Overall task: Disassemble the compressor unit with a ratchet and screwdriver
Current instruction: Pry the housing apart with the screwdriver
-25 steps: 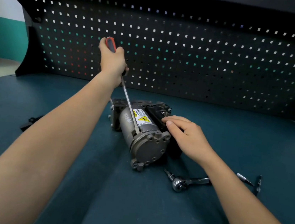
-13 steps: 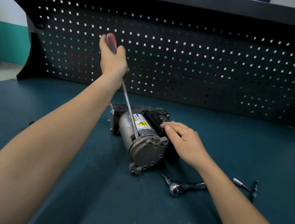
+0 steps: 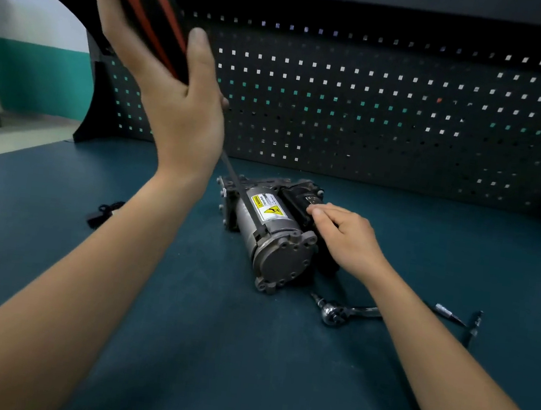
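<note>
The ratchet (image 3: 330,314) handle runs hidden under the right forearm (image 3: 417,328).

Screwdriver (image 3: 152,20): handle red with black inlaid panels; shaft dark steel.
Compressor unit (image 3: 278,243): dull grey metal cylinder and end cap; black housing along its right side.
Warning label (image 3: 267,208): white with black print and yellow patches.
Ratchet (image 3: 330,314): bright chrome.
Driver bit (image 3: 450,313): silver.
Bench top (image 3: 210,350): deep teal-blue, plain.
Pegboard (image 3: 372,142): black, with a regular grid of small square holes showing white, some teal-green.
Wall (image 3: 33,73): white above, teal-green band below.
Small clip (image 3: 103,213) on the bench: black.
</note>
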Available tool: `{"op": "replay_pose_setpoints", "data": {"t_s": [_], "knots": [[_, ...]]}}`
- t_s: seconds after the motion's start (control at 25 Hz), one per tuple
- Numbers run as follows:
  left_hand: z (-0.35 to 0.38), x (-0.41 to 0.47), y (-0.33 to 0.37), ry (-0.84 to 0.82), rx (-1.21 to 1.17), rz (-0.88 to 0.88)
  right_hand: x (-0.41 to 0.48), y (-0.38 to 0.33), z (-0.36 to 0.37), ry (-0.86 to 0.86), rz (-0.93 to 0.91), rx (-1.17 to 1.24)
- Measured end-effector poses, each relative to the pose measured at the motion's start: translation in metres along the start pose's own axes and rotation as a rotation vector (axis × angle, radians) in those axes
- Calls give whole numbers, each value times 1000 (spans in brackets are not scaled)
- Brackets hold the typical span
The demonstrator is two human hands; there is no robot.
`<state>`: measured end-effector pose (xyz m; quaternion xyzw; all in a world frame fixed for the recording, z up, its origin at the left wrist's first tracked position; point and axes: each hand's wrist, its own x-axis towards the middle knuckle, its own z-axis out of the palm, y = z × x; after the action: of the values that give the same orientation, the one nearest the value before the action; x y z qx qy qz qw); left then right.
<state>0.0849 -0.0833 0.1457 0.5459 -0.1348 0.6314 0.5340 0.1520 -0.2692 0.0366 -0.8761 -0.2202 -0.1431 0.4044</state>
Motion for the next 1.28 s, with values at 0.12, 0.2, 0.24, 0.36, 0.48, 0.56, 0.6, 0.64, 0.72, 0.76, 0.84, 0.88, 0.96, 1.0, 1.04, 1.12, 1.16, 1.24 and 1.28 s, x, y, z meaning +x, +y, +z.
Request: {"op": "replay_pose_setpoints", "data": {"t_s": [0.12, 0.2, 0.24, 0.36, 0.48, 0.56, 0.6, 0.64, 0.72, 0.76, 0.84, 0.88, 0.96, 1.0, 1.04, 1.12, 1.16, 1.24, 1.28], "knots": [[-1, -15, 12, 33, 8, 66, 1, 1, 0, -2, 5, -7], [-5, -20, 13, 46, 15, 65, 3, 2, 0, -3, 8, 12], [-7, -22, 13, 38, 28, 68, 4, 2, 0, -2, 9, 23], [-9, -22, 18, 9, 54, 44, 4, 2, -1, -29, 0, 45], [-3, -6, 18, -10, -139, -142, 11, 2, -11, -59, 34, 93], [2, 11, 9, -86, -270, -291, 33, -1, -21, -59, 155, 77], [4, 19, 3, -123, -308, -380, 47, -3, -24, -116, 245, 1], [6, 26, -3, -143, -335, -471, 58, -6, -24, -225, 359, -66], [7, 32, -18, -118, -353, -629, 69, -9, -17, -484, 601, -35], [7, 32, -26, -77, -350, -692, 71, -8, -13, -566, 670, 24], [5, 30, -36, 43, -321, -757, 73, -4, -9, -597, 685, 100], [3, 28, -36, 94, -300, -748, 73, -1, -7, -578, 675, 134], [1, 23, -28, 138, -282, -636, 72, 3, -7, -529, 658, 221], [1, 20, -21, 133, -279, -546, 71, 3, -7, -501, 667, 270], [2, 16, -12, 119, -274, -447, 70, 3, -5, -464, 680, 311], [2, 8, 5, 102, -257, -294, 66, 2, -4, -378, 692, 351], [0, 3, 10, 120, -245, -264, 65, 2, -4, -348, 695, 363], [-7, -4, 14, 176, -239, -243, 62, 0, -4, -319, 702, 391], [-10, -8, 15, 193, -238, -227, 61, -1, -4, -308, 703, 401]]}}
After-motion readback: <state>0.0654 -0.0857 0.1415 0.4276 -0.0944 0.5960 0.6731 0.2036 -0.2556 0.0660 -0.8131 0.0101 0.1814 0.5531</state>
